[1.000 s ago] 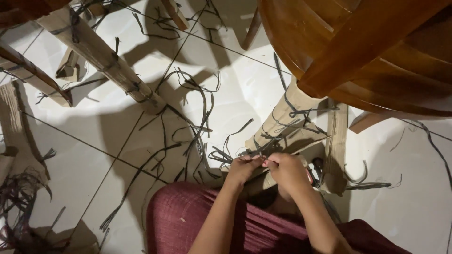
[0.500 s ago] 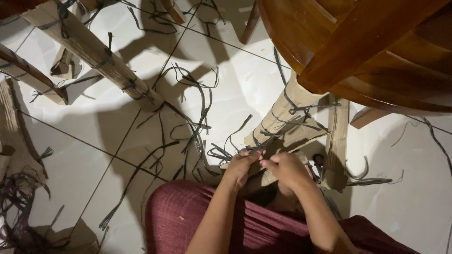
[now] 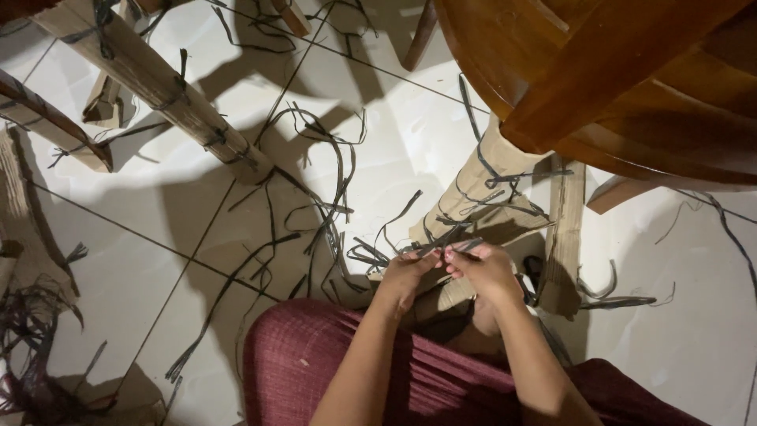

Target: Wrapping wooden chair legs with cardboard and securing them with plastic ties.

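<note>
- The left hand (image 3: 406, 274) and the right hand (image 3: 487, 272) meet just above the lap, fingertips nearly touching, each pinched shut on a thin dark strap (image 3: 441, 241) that runs between them.
- That strap sits at the lower end of a cardboard-wrapped furniture leg (image 3: 473, 193), which slants up under the wooden table (image 3: 615, 71); more dark straps are bound around the wrapping.
- A maroon ribbed garment (image 3: 315, 363) covers the person's lap, filling the bottom middle of the view below both forearms.
- No container shows anywhere; the cut straps lie loose on the white tiled floor (image 3: 142, 292).
- A tangle of loose strap pieces (image 3: 323, 197) spreads left of the hands, reaching to the end of a second wrapped leg (image 3: 158, 87) that slants in from the upper left.
- A third wrapped piece (image 3: 47, 126) lies near the left edge, and a bundle of dark strips (image 3: 31, 331) is heaped at the lower left corner.
- A flat strip of cardboard (image 3: 564, 237) stands just right of the hands, close beside the right hand.
- The table's rounded edge overhangs the upper right, so room above the hands is tight; open tile lies to the lower left and at the far right.
</note>
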